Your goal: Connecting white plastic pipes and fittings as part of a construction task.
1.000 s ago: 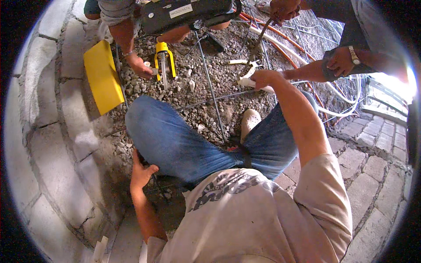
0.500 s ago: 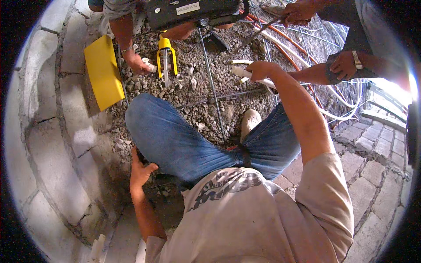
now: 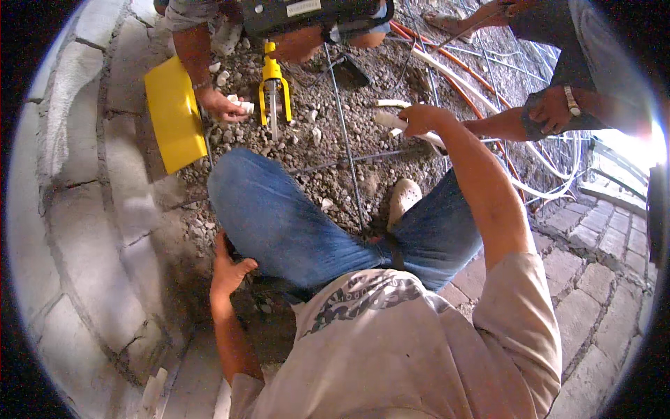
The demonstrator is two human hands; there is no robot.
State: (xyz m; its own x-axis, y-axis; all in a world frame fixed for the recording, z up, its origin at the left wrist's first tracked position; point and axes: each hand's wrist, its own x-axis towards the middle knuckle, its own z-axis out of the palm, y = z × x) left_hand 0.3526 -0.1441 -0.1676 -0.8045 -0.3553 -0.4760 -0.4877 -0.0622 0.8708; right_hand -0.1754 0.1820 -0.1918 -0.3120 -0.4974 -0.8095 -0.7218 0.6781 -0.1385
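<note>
My right hand [image 3: 427,120] is closed around a white plastic pipe [image 3: 388,121], whose end sticks out to the left above the gravel. A short white pipe piece [image 3: 392,103] lies just beyond it. Beside my bent left knee, my left hand [image 3: 229,271] rests with its thumb spread from the fingers; the fingertips are partly hidden by the jeans. Ahead and to the left, another person's hand [image 3: 222,105] holds a small white pipe fitting [image 3: 242,107]. Close to that hand, a yellow forked tool [image 3: 271,73] points down at the gravel.
A bent yellow panel [image 3: 174,115] leans near the block wall [image 3: 91,230] on the left. Steel rebar [image 3: 345,133] crosses the gravel. Orange and white flexible tubes [image 3: 481,91] run at the upper right, near another person's watch-wearing arm [image 3: 572,105]. A dark case [image 3: 314,17] is at the top.
The view has shifted slightly, so most things sit a little farther right. At upper right, another person's hand with a long thin tool has drawn up and away. My right hand keeps its pipe.
</note>
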